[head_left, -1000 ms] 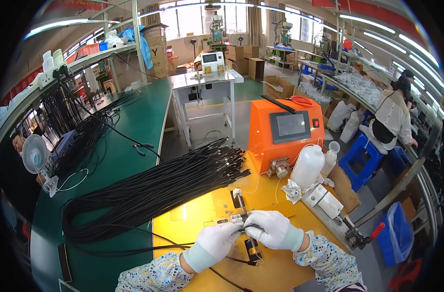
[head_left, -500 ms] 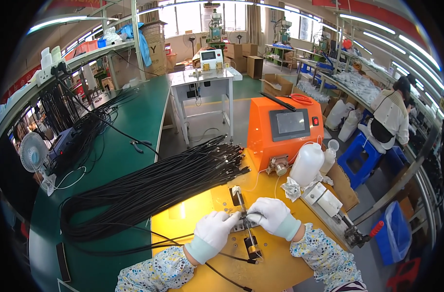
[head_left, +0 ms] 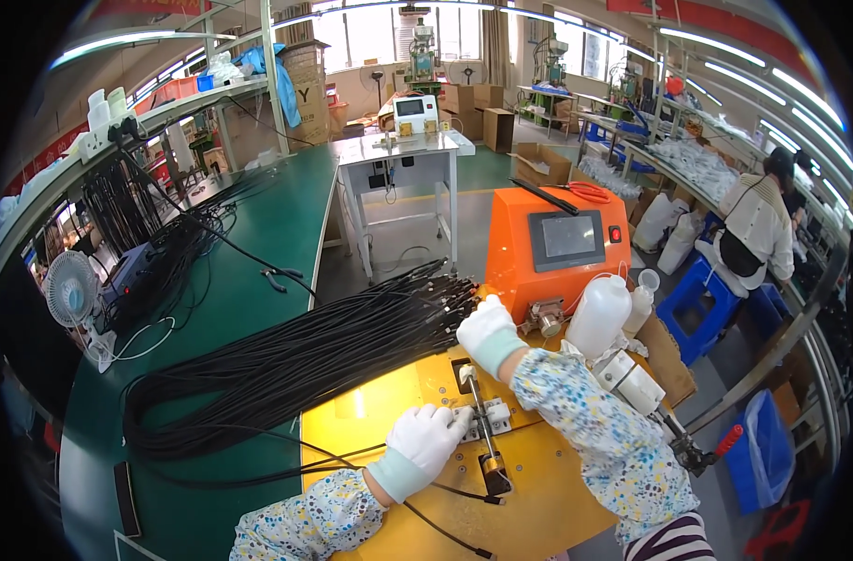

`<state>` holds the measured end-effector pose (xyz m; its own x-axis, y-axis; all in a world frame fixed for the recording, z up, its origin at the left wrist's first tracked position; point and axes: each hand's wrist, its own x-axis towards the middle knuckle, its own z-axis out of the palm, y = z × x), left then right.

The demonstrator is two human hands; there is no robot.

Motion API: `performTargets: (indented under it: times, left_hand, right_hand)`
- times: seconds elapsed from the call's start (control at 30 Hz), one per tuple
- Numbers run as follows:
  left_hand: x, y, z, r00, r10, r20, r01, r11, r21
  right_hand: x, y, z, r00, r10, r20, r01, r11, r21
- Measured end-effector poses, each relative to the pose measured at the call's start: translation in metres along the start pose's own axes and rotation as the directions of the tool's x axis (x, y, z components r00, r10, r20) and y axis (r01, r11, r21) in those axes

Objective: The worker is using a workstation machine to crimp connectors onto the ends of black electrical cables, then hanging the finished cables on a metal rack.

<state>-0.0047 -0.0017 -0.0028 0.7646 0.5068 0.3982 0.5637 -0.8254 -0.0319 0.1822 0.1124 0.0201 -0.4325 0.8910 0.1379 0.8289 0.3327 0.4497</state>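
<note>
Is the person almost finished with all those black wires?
Not nearly. A big bundle of black cables lies waiting. The right hand reaches to the cable ends, while the left hand rests at the metal clamp on the yellow plate. No finished pile shows.

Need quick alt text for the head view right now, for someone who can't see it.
A person's gloved right hand reaches to the ends of a bundle of black cables beside an orange machine, while the gloved left hand rests at a small metal fixture on a yellow work plate.
</note>
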Motion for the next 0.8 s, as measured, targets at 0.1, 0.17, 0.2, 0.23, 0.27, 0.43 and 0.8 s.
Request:
performTargets:
  times: [0.1,0.17,0.2,0.23,0.27,0.43,0.8]
  left_hand:
    - [0.002,0.001,0.004,0.999,0.006,-0.046,-0.007,1.0,-0.019]
    - [0.002,0.001,0.003,0.999,0.01,-0.043,-0.011,1.0,-0.026]
    - [0.004,0.002,0.002,0.999,0.015,-0.042,-0.017,0.999,-0.033]
    - [0.001,0.0,0.001,1.0,0.003,-0.031,-0.004,1.0,-0.029]
    - [-0.004,-0.004,0.002,1.0,-0.02,-0.015,0.02,1.0,-0.021]
    - [-0.002,-0.003,0.005,1.0,-0.014,-0.025,0.013,0.999,-0.043]
    - [0.001,-0.014,0.004,0.993,-0.104,-0.049,0.103,0.994,-0.035]
  right_hand:
    - [0.013,0.004,-0.001,0.969,-0.004,0.246,0.02,0.998,-0.063]
    - [0.011,0.01,-0.005,0.967,0.055,0.25,-0.051,0.998,-0.019]
    - [0.007,0.013,-0.007,0.963,0.088,0.255,-0.091,0.996,-0.001]
    - [0.003,0.011,-0.011,0.965,0.077,0.251,-0.081,0.997,0.006]
    - [-0.005,0.008,-0.01,0.993,0.107,-0.044,-0.105,0.993,0.051]
    - [-0.094,0.018,-0.063,0.85,0.14,-0.507,-0.046,0.98,0.194]
    - [-0.144,0.01,-0.05,0.774,0.211,-0.598,-0.015,0.949,0.315]
